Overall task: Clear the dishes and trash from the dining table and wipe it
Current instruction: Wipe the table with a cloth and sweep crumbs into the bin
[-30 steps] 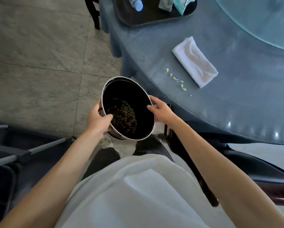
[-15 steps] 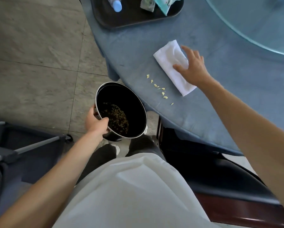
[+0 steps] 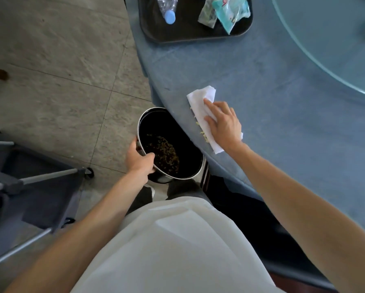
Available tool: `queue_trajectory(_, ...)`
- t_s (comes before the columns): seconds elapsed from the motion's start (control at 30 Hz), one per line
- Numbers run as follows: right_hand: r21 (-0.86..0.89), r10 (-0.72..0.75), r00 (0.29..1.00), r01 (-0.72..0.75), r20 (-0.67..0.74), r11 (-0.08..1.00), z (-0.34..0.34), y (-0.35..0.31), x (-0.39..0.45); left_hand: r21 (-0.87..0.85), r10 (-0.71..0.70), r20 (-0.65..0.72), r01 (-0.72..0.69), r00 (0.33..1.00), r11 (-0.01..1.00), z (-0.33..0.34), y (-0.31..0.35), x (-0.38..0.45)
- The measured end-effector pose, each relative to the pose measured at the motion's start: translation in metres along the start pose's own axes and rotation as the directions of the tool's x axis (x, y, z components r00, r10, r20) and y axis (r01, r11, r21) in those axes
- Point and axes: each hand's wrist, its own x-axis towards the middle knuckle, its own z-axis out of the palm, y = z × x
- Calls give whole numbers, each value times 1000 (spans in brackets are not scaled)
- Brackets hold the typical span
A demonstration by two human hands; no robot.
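Cloth [image 3: 200, 98] pressed flat under right hand [image 3: 225, 123].

The worktop [image 3: 283, 85] is round and covered with a blue cloth; its curved edge runs from the far centre to the near right. A black tray [image 3: 190, 35] sits at the far edge and holds a clear plastic bottle [image 3: 166, 9] with a blue cap and two crumpled wrappers [image 3: 226, 11]. A glass turntable [image 3: 334, 39] lies on the far right. A white cloth [image 3: 200, 102] lies flat near the worktop's left edge, with small pale crumbs [image 3: 201, 129] touching its left side. The floor [image 3: 50, 60], left of the worktop, is grey stone tile.
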Motion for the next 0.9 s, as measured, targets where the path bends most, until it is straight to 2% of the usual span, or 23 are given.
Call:
queue_trajectory(0.17,70,-196,979,192,58,979,24,-42,-24,-39,4,13,-4,1000,999,5,5,-3)
queue_trajectory(0.23,92,-225,974,222,26,971,16,-40,-18,-57,5,35,-3,999,998,5,6,-4)
queue_trajectory(0.4,87,-131,976,148,-176,985,-30,4,17,-56,6,44,-4,999,998,6,7,-2)
queue_trajectory(0.5,52,-23,980,34,-199,998,-49,34,32,-46,15,40,-13,999,999,6,5,1)
queue_trajectory(0.57,10,9,984,-7,-180,1000,-44,38,28,-46,16,34,-14,999,999,6,4,1)
queue_trajectory(0.7,-120,-120,987,107,-108,987,-3,8,-4,-62,10,32,-8,999,998,6,3,2)
queue_trajectory(0.8,-77,-226,974,223,-26,972,26,-31,-25,-76,4,26,-2,1000,997,6,3,2)
queue_trajectory(0.9,24,-396,907,397,145,918,34,-57,-31,-57,12,20,-10,1000,998,6,5,-1)
